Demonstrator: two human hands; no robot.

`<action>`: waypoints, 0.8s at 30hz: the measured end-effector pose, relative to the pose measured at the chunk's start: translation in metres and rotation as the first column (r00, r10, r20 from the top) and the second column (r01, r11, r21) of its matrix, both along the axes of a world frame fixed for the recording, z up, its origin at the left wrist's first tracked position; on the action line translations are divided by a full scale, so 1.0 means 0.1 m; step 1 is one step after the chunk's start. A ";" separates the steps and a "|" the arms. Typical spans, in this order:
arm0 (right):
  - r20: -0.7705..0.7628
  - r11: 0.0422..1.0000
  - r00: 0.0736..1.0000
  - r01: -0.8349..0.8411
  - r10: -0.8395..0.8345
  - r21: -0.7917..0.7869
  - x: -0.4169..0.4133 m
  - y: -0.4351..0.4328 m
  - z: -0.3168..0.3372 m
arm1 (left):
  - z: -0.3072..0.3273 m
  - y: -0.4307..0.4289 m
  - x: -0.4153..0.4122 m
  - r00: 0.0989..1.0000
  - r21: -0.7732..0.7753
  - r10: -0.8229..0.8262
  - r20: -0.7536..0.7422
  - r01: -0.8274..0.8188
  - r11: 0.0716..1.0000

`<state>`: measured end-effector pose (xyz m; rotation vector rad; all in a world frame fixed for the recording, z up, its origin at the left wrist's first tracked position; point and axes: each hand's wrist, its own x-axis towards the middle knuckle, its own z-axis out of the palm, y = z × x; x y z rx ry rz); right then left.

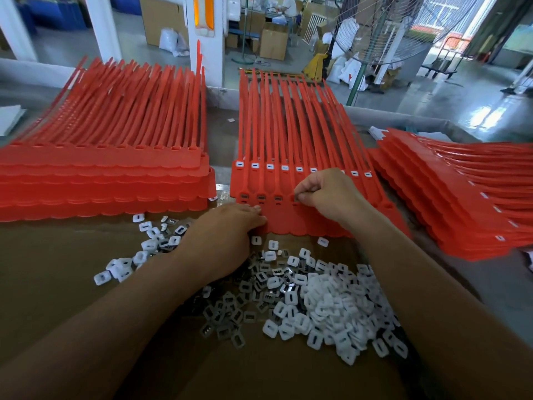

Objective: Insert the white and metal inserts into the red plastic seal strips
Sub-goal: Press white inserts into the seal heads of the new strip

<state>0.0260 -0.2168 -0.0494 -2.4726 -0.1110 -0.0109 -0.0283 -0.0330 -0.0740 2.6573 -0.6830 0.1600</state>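
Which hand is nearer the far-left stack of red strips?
Left. The left hand sits just right of that stack, at the edge of the middle strips; the right hand pinches at them, farther right.

Red strips at 12 o'clock: plastic, smooth, mostly matt with a faint sheen. The stacks at 9 o'clock and 3 o'clock look the same. At 5 o'clock, white inserts: milky plastic, smooth, slightly glossy. At 6 o'clock, metal inserts: grey, shiny, glinting, apparently in translucent greyish frames. Bench top: brown cardboard, matt. Fan guard at 1 o'clock: thin metal wire. Floor at 2 o'clock: glossy, reflective.
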 end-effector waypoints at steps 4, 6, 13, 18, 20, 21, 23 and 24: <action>0.025 1.000 1.000 0.009 -0.009 -0.009 0.02 0.02 -0.03 | 0.01 0.00 0.00 1.000 -0.001 0.002 -0.004 -0.002 1.000; 0.024 1.000 1.000 0.009 -0.009 -0.023 0.02 0.04 -0.04 | 0.00 0.00 0.00 1.000 0.002 -0.001 0.000 0.001 1.000; 0.018 0.995 0.999 0.036 -0.035 -0.094 0.01 0.09 -0.05 | 0.00 0.00 -0.01 1.000 0.006 0.004 -0.009 -0.004 1.000; 0.015 0.993 0.995 0.099 -0.098 -0.059 0.01 0.09 -0.05 | -0.01 0.00 -0.01 1.000 0.011 0.011 -0.002 -0.011 1.000; 0.000 0.993 0.994 0.107 -0.107 -0.051 0.03 0.09 -0.05 | -0.01 0.00 -0.01 1.000 0.008 0.009 -0.005 -0.009 1.000; -0.002 0.993 0.995 0.103 -0.103 -0.054 0.03 0.08 -0.05 | 0.00 -0.01 0.00 1.000 0.008 0.008 -0.005 -0.008 1.000; -0.007 0.995 0.996 0.083 -0.084 -0.052 0.04 0.09 -0.05 | 0.00 -0.01 0.01 1.000 0.012 0.010 -0.008 -0.010 1.000; -0.010 0.996 0.997 0.077 -0.077 -0.045 0.04 0.09 -0.05 | -0.01 -0.01 0.01 1.000 0.012 0.011 -0.011 -0.011 1.000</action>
